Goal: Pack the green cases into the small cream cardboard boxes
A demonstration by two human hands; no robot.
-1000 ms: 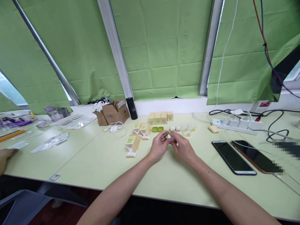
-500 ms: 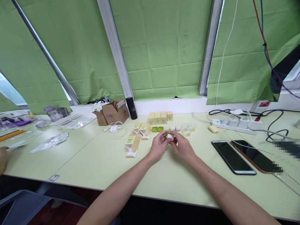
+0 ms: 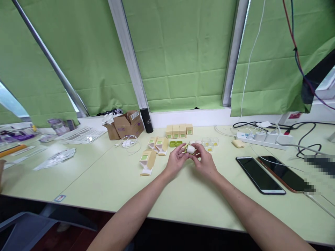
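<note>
My left hand [image 3: 176,162] and my right hand [image 3: 206,163] meet above the table, with the fingertips of both gripping a small white cylinder [image 3: 191,150] that has a green part at its left end. The cylinder lies sideways. Just beyond my left fingers stand two small green square containers [image 3: 175,143]. Past my right fingers are small whitish pieces, partly hidden, and several clear round cups [image 3: 215,142] with yellow spots. To the left are open cream cartons [image 3: 148,159] with green labels, and a row of closed cream boxes [image 3: 179,131] is behind.
Two phones [image 3: 260,175] lie at right, below a power strip [image 3: 264,138] with cables. A brown cardboard box [image 3: 128,126] and a black cylinder [image 3: 147,120] stand at the back left. Plastic packets [image 3: 54,159] lie farther left, near part of another person's hand [image 3: 1,174].
My fingers have spread a little and the white cylinder has turned, so more of it shows. The other person's hand at the left edge has moved mostly out of view.
</note>
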